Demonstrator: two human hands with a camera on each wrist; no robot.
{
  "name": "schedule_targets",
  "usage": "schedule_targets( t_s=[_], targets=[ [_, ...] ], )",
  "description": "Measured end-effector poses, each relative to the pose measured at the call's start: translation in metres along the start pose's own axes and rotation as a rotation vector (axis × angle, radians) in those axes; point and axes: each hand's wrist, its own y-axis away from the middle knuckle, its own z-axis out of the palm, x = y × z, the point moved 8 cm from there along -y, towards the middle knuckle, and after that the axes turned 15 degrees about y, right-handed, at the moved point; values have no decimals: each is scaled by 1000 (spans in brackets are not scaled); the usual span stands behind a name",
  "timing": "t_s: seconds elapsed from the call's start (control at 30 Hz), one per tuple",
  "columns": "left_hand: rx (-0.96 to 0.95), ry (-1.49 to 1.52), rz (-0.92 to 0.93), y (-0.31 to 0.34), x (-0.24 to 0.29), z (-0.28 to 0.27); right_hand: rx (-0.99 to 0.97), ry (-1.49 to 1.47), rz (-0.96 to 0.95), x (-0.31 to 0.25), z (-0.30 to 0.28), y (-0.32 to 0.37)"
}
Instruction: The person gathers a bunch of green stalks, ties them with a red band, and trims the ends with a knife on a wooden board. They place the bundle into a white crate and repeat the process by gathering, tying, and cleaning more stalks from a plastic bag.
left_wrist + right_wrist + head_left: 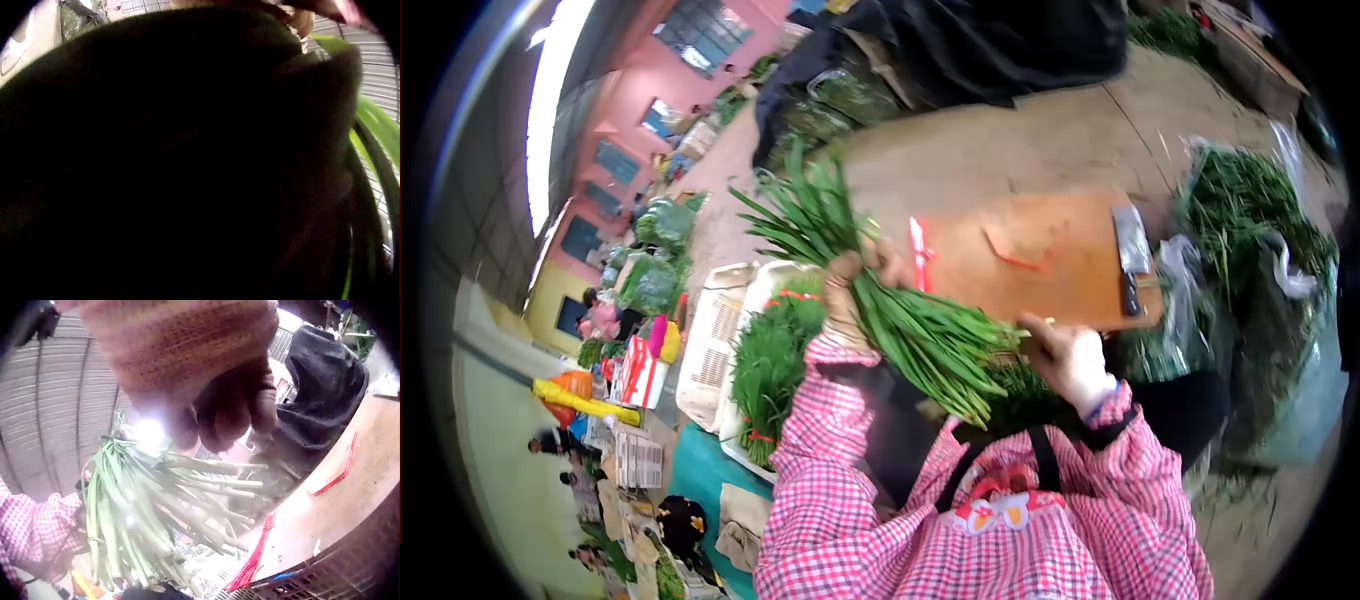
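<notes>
My left hand [847, 295] grips a thick bunch of flat-leaved green chives [925, 325] around its middle. In the head view the leaves fan up and left, while the stalks spread down and right. My right hand [1068, 362] has bent fingers right at the stalk ends. In the right wrist view this hand [212, 394] wears a woven glove that leaves the fingertips bare, and pale cut stalks [156, 531] fan out beneath it. I cannot tell whether it pinches a stalk. The left wrist view is mostly dark, with a few green leaves [378, 122] at its right edge.
A wooden board [1040, 265] lies ahead, bearing a cleaver [1132, 245] and red ties [1010, 255]. At left a white crate [735, 415] holds tied green bunches [778, 345]. Plastic bags of greens [1245, 205] stand at right. Black sheeting [990, 45] covers a heap beyond.
</notes>
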Motion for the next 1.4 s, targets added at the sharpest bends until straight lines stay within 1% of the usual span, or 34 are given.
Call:
schedule_targets(
  t_s=[0.03, 0.1, 0.13, 0.17, 0.23, 0.27, 0.3, 0.33, 0.37, 0.43, 0.47, 0.5, 0.57, 0.6, 0.63, 0.7, 0.77, 0.8, 0.83, 0.87, 0.9, 0.93, 0.97, 1.0, 1.03, 1.1, 1.13, 1.17, 1.2, 1.23, 1.27, 1.3, 1.37, 1.4],
  targets=[
    [-6, 24, -8, -1, -2, 0, 53, -6, -14, 2, 0, 2],
    [-136, 69, -61, -7, -3, -6, 116, -231, 138, 14, 2, 5],
    [-306, 58, -115, -9, -5, 7, 28, -398, 300, 24, 14, 9],
    [-310, 76, -114, -10, -2, 3, -18, -658, 461, 35, 19, 15],
    [-219, 68, -59, -13, 9, -10, -115, -1187, 766, 43, 33, 28],
    [-218, 117, -49, -13, 14, -15, -83, -1356, 784, 46, 33, 34],
    [-216, 165, -35, -15, 21, -21, -128, -1392, 713, 48, 27, 37],
    [-216, 213, -18, -16, 26, -24, -242, -1282, 723, 56, 27, 49],
    [-126, 163, 43, -16, 33, -28, -353, -1170, 730, 64, 28, 62],
    [54, 58, 170, -11, 48, -32, -664, -300, 338, 76, 27, 79],
    [79, -71, 218, -10, 54, -33, -938, 129, 280, 68, 19, 80],
    [181, -149, 298, -13, 60, -36, -739, 66, 240, 58, 9, 64],
    [197, -219, 240, -22, 45, -16, -347, -48, 155, 40, -20, 41],
    [257, -308, 100, -23, 28, -5, -288, -179, 173, 31, -25, 31],
    [198, -315, 91, -32, 17, 6, -228, -310, 193, 18, -29, 14],
    [179, -461, 19, -42, -13, 29, -118, -444, 200, -2, -29, -16],
    [267, -489, -14, -40, -47, 61, -100, -472, 267, -8, -16, -39],
    [311, -501, -31, -42, -60, 67, -161, -526, 351, -11, -16, -50],
    [127, -665, -28, -60, -71, 65, -94, -629, 347, -7, -5, -58],
    [93, -709, 23, -58, -82, 77, -77, -694, 420, -4, -4, -65],
    [113, -734, 0, -59, -95, 87, -58, -758, 492, -2, -3, -71],
    [133, -758, -25, -59, -108, 98, 35, -877, 539, 3, 3, -74],
    [208, -761, -128, -61, -121, 100, 163, -1071, 475, 11, 7, -79],
    [159, -731, -139, -65, -130, 104, 148, -1194, 516, 23, 14, -74],
    [137, -882, -178, -64, -132, 113, 133, -1319, 559, 27, 12, -72],
    [-54, -850, -365, -60, -146, 123, 161, -1402, 541, 26, -15, -67],
    [-108, -825, -468, -56, -148, 128, 127, -1346, 466, 45, -8, -64],
    [-165, -799, -571, -52, -145, 132, 44, -1377, 479, 57, -2, -59],
    [-361, -879, -529, -52, -133, 137, 28, -1534, 537, 67, 6, -52],
    [-572, -1076, -347, -61, -116, 133, 16, -1689, 595, 72, 10, -47],
    [-740, -1267, -112, -68, -97, 128, 60, -1731, 531, 66, -6, -47],
    [-1137, -1322, 178, -72, -88, 92, 54, -1779, 517, 74, -6, -45],
    [-782, -963, -185, -89, -103, -17, 51, -1906, 448, 90, 2, -40],
    [-698, -861, -365, -81, -117, -39, 49, -1924, 452, 96, 7, -35]
  ],
)
